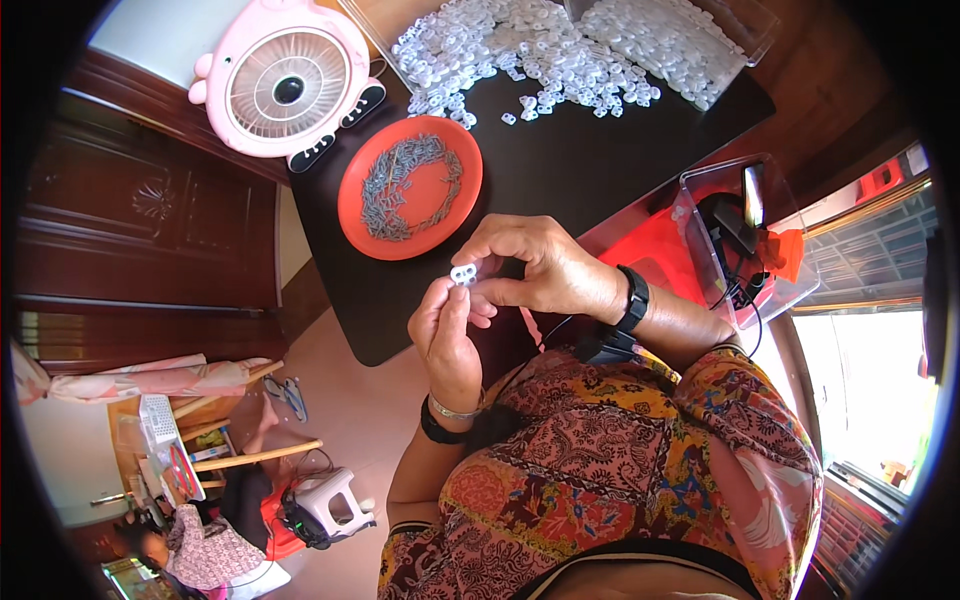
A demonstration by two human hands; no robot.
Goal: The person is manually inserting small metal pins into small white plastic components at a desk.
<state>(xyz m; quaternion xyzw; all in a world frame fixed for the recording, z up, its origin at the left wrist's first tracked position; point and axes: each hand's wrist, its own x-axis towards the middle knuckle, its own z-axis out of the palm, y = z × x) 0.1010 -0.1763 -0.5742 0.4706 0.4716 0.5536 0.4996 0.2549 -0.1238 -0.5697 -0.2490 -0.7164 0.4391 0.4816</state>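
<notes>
Both of my hands meet over the near edge of a black table (600,160) and pinch one small white plastic part (463,273). My left hand (447,335) grips it from below with thumb and fingertips. My right hand (535,268), with a black watch on its wrist, closes on it from the right. Just beyond my hands sits a round red plate (455,205) with several small grey metal pieces lying in a ring. Farther back, a heap of the same white plastic parts (530,55) spreads over the table.
A pink desk fan (285,85) stands at the table's left back corner. A clear plastic box (745,240) with a phone and cables sits to the right. Clear trays (730,25) hold more white parts at the back. A stool and clutter lie on the floor to the lower left.
</notes>
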